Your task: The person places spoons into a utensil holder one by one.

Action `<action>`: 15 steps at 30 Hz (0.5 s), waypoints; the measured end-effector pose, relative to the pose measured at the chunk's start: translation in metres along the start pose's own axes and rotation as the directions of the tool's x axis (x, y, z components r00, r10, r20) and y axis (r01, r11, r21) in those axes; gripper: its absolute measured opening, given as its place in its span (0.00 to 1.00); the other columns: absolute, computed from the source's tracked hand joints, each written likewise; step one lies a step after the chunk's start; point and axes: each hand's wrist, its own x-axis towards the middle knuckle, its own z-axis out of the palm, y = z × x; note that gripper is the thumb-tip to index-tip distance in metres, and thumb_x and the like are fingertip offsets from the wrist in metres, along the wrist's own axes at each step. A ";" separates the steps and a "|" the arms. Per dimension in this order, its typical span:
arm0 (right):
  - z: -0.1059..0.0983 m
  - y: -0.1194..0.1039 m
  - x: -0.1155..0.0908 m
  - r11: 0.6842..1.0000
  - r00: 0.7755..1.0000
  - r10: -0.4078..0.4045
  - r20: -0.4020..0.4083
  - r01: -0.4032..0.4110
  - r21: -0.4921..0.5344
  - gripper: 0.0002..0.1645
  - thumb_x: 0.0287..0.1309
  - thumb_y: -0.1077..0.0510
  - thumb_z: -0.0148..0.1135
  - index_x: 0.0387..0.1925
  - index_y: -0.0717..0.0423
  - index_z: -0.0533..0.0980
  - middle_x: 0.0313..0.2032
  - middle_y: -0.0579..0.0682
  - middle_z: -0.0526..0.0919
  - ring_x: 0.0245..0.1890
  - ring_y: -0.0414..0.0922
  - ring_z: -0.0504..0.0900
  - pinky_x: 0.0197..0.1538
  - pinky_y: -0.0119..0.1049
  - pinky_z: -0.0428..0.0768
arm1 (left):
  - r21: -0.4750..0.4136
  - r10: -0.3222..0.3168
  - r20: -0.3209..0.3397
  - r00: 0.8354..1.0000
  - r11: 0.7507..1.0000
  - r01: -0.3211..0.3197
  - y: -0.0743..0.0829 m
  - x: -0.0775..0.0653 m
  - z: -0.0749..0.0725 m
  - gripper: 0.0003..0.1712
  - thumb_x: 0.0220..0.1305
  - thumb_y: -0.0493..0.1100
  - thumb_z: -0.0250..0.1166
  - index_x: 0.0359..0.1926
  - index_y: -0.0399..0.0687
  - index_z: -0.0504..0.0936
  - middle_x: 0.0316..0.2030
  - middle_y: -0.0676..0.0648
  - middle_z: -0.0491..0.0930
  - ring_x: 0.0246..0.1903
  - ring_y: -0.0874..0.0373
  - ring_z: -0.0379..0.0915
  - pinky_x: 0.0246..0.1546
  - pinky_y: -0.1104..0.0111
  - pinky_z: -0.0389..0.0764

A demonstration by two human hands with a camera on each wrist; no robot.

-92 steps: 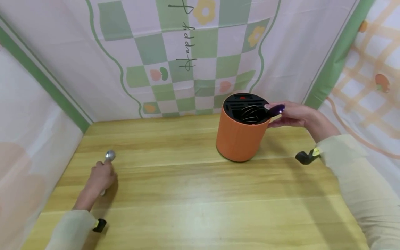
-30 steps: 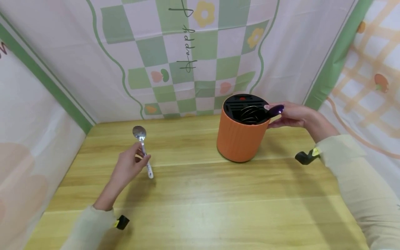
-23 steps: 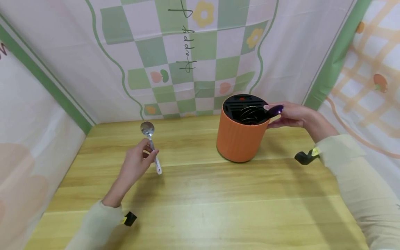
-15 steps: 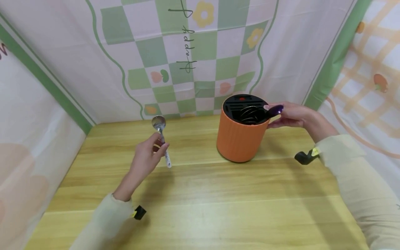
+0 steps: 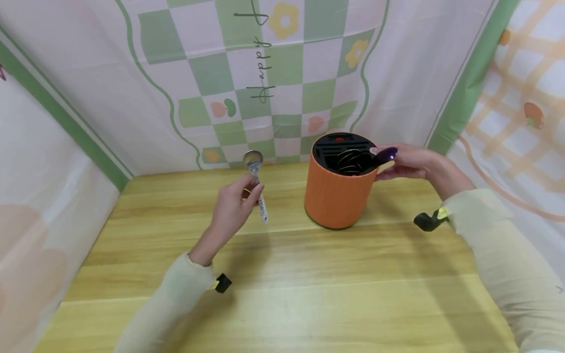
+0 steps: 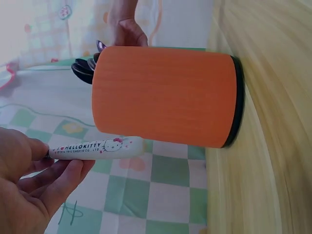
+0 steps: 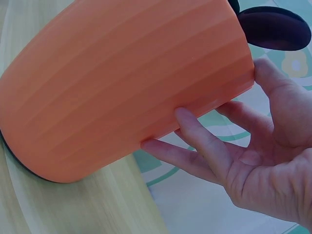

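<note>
In the head view, my left hand (image 5: 231,206) pinches a metal spoon (image 5: 253,159) by its middle, bowl pointing away and up. The spoon's white printed handle (image 6: 105,148) sticks out past my fingertips in the left wrist view. This spoon is raised above the table, left of an orange utensil holder (image 5: 337,196) with a black slotted top. On the holder's right side my right hand (image 5: 408,162) rests its fingertips, one digit at the rim. A dark purple spoon (image 5: 386,155) leans out beside it. Several dark rounded utensils (image 5: 350,159) stand inside; their lower parts are hidden.
The holder stands upright near the back edge of the wooden table (image 5: 282,294). Behind it hangs a green-and-white checked curtain (image 5: 287,88), with more cloth at both sides.
My left hand has lifted the spoon from the table's left side and carried it right and farther back, towards the holder. My right hand and the holder have stayed in place.
</note>
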 end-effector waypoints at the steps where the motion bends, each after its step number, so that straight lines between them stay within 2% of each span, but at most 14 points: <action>1: 0.000 0.000 0.000 1.000 1.000 0.001 -0.001 -0.001 0.000 0.39 0.73 0.48 0.53 0.76 0.59 0.53 0.52 0.53 0.76 0.45 0.51 0.88 0.53 0.38 0.84 | -0.007 0.004 -0.002 1.000 1.000 -0.004 0.001 0.002 0.002 0.09 0.72 0.39 0.60 0.35 0.39 0.79 0.31 0.41 0.85 0.29 0.53 0.86 0.30 0.73 0.86; 5: 0.001 0.000 0.001 1.000 1.000 0.002 0.000 -0.002 0.002 0.41 0.74 0.49 0.52 0.77 0.62 0.49 0.58 0.58 0.69 0.45 0.52 0.87 0.54 0.38 0.84 | -0.002 0.030 -0.014 0.999 1.000 -0.030 0.006 0.010 0.007 0.09 0.71 0.40 0.61 0.34 0.38 0.80 0.31 0.41 0.86 0.29 0.53 0.86 0.30 0.72 0.86; 8: 0.001 0.000 0.001 1.000 1.000 0.002 0.002 -0.002 0.008 0.38 0.74 0.49 0.52 0.76 0.58 0.53 0.61 0.60 0.66 0.46 0.51 0.87 0.54 0.38 0.84 | 0.023 0.059 -0.024 0.998 0.998 -0.059 0.010 0.017 0.010 0.10 0.70 0.40 0.62 0.33 0.38 0.80 0.29 0.42 0.86 0.28 0.54 0.86 0.29 0.70 0.86; 15: 0.000 0.000 0.000 1.000 1.000 -0.004 0.010 0.004 0.010 0.35 0.73 0.49 0.54 0.74 0.56 0.58 0.56 0.55 0.72 0.46 0.51 0.87 0.54 0.39 0.84 | 0.038 0.106 -0.010 0.994 0.994 -0.105 0.023 0.036 0.016 0.10 0.70 0.40 0.63 0.33 0.37 0.81 0.27 0.42 0.85 0.28 0.55 0.85 0.32 0.68 0.87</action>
